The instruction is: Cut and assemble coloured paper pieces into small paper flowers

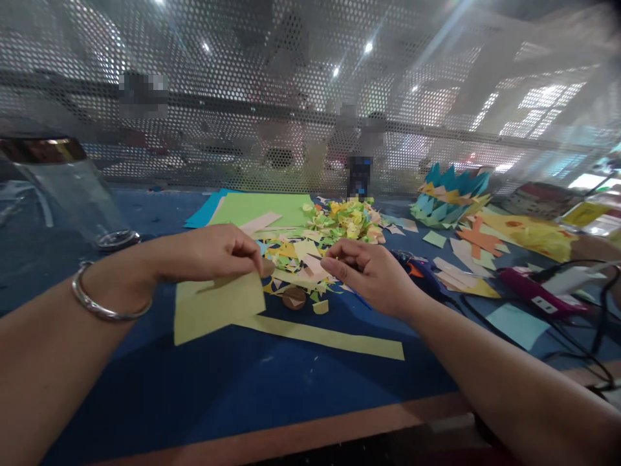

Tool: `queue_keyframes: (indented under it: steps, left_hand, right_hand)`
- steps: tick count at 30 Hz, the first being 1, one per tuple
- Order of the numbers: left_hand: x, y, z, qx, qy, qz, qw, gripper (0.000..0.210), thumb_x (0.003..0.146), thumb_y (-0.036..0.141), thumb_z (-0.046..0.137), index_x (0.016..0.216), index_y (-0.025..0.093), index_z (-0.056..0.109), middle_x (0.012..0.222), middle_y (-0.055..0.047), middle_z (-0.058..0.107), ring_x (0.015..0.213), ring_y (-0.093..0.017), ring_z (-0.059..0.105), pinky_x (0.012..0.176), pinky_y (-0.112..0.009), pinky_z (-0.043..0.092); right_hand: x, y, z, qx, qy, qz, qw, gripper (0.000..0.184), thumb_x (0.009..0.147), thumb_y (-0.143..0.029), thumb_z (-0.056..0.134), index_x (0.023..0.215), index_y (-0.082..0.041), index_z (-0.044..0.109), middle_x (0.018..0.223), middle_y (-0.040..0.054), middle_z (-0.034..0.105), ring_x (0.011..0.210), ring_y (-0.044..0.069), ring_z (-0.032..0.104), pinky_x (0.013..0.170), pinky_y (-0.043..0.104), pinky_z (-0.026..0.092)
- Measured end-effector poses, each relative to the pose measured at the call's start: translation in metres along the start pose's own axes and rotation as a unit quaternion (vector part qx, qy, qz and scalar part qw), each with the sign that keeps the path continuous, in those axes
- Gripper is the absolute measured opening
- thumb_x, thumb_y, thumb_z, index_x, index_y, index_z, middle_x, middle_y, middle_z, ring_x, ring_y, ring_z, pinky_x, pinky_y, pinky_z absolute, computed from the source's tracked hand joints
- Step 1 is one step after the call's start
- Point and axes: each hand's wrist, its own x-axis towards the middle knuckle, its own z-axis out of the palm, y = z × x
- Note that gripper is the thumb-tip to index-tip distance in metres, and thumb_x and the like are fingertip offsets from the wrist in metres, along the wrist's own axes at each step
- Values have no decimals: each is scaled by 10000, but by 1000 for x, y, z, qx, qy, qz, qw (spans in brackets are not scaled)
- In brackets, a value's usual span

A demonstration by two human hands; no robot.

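Tabletop: blue, bearing the yellow paper strip, by which every place below is given.
Paper stack: a light-green sheet on top, well beyond the strip.
Scrap heap: mixed cut paper, beyond the strip, between it and the perforated screen.
Left hand: beyond the strip's left end, thumb and fingers pinched on a yellow sheet's upper edge.
Right hand: beyond the strip's right half, apart from it; fingers curled, thumb close to the forefinger; cannot tell whether a small piece sits between.
Yellow sheet: at the strip's left end, hanging tilted from the left fingers.
Strip: long axis left to right, right end slightly nearer the wearer; it lies on the wearer's side of both hands, neither clearly nearer. Its left end meets the sheet's lower edge; joined or merely overlapped, cannot tell.
Brown disc: just beyond the strip.
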Motion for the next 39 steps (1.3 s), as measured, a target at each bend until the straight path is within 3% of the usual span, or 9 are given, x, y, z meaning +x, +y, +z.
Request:
queue_keyframes:
  steps: [1, 4, 7, 9, 15, 18, 26, 33, 39]
  left_hand:
    - [2, -1, -7, 94, -32, 20, 995, 112, 603, 147, 804, 664, 239, 788, 696, -33, 738, 602, -185, 654, 490, -193, 443]
    - [3, 4, -7, 144, 35, 73, 986, 380, 631, 152, 799, 990, 279, 798, 1092, -64, 759, 989, -261, 691, 679, -215, 523]
    - [-2, 15, 20, -70, -13, 63, 995, 548, 722, 149, 732, 1256, 255, 674, 1240, -99, 705, 1176, -276, 646, 885, -309, 544]
    - [-4, 22, 43, -222, -88, 15, 971, 560, 734, 112, 698, 1274, 248, 638, 1251, -104, 700, 1155, -261, 668, 929, -339, 538]
    - [-3, 26, 80, -367, -121, -46, 921, 304, 752, 78, 593, 1019, 179, 696, 1155, -102, 730, 1073, -233, 691, 1017, -377, 504]
    - [-1, 24, 80, -347, -85, -39, 933, 126, 853, 246, 633, 926, 165, 695, 1069, -112, 745, 997, -235, 702, 961, -372, 530]
    - [3, 7, 78, -270, -65, -16, 961, 288, 827, 332, 751, 1022, 184, 599, 803, -72, 744, 656, -211, 710, 630, -357, 547]
    - [0, 7, 72, -229, -2, -12, 973, 317, 758, 236, 805, 999, 158, 616, 759, -65, 745, 671, -199, 721, 666, -335, 564]
    - [1, -1, 51, -154, 132, 45, 978, 264, 793, 289, 779, 981, 176, 632, 784, -45, 712, 769, -196, 717, 689, -312, 563]
  right_hand:
    - [0, 0, 0, 0, -2, 1, 1000, 308, 970, -456, 548, 845, -183, 618, 680, -24, 498, 568, 100, 384, 532, 268, 292]
    - [0, 1, 1, 3, -4, 3, 1000, 320, 970, -472, 546, 853, -182, 614, 678, -24, 503, 560, 98, 382, 524, 270, 284]
    - [0, 2, 3, 15, -7, 1, 1000, 320, 968, -483, 550, 881, -181, 614, 706, -16, 535, 575, 99, 414, 533, 268, 303]
    - [1, 3, 4, 15, -5, -2, 1000, 306, 962, -476, 560, 891, -183, 612, 715, -16, 544, 583, 99, 431, 541, 266, 318]
    - [0, 5, 4, -48, 9, -15, 999, 231, 926, -420, 606, 973, -195, 592, 628, -49, 482, 567, 112, 408, 543, 274, 316]
    - [-1, 5, 4, -69, 5, -29, 997, 218, 919, -406, 611, 995, -202, 590, 679, -33, 538, 585, 116, 449, 564, 275, 334]
    - [-2, 5, 7, -161, 2, -32, 986, 277, 908, -438, 633, 1034, -191, 614, 670, -38, 534, 568, 111, 445, 555, 265, 302]
    - [-3, 5, 8, -183, 0, -22, 983, 293, 916, -476, 615, 1027, -205, 608, 658, -35, 546, 565, 117, 463, 556, 260, 301]
    - [1, 8, -2, -254, 4, 52, 966, 327, 912, -517, 587, 998, -202, 603, 621, -12, 549, 539, 140, 465, 528, 273, 268]
